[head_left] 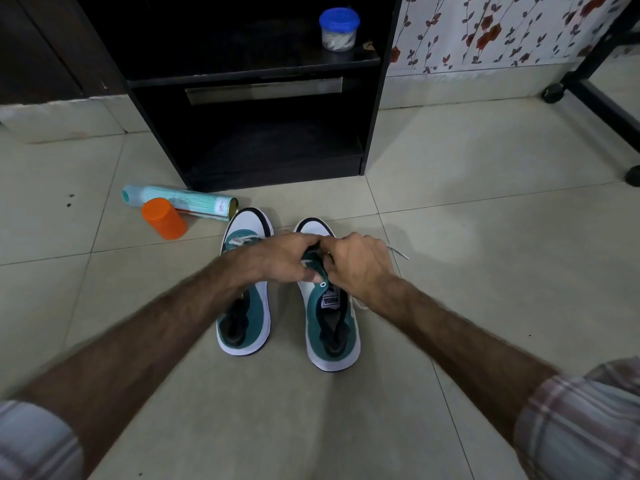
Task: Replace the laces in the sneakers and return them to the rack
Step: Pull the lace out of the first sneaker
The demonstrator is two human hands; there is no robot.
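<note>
Two white and teal sneakers stand side by side on the tiled floor, toes pointing away from me. My left hand (280, 259) reaches across the left sneaker (242, 306) to the lace area of the right sneaker (332, 327) and pinches there. My right hand (360, 268) grips the same spot from the right, fingers curled. A white lace (398, 252) trails out to the right of that hand, and a bit of lace shows by my wrist. White lace also lies across the left sneaker's front. The fingertips hide exactly what each one holds.
A black rack (263, 98) stands on the floor just beyond the sneakers, with a blue-lidded jar (338, 29) on its upper shelf. A light blue spray can (180, 200) lies on the floor with an orange cap (163, 218) beside it, left of the sneakers. A wheeled black frame (595, 95) stands far right.
</note>
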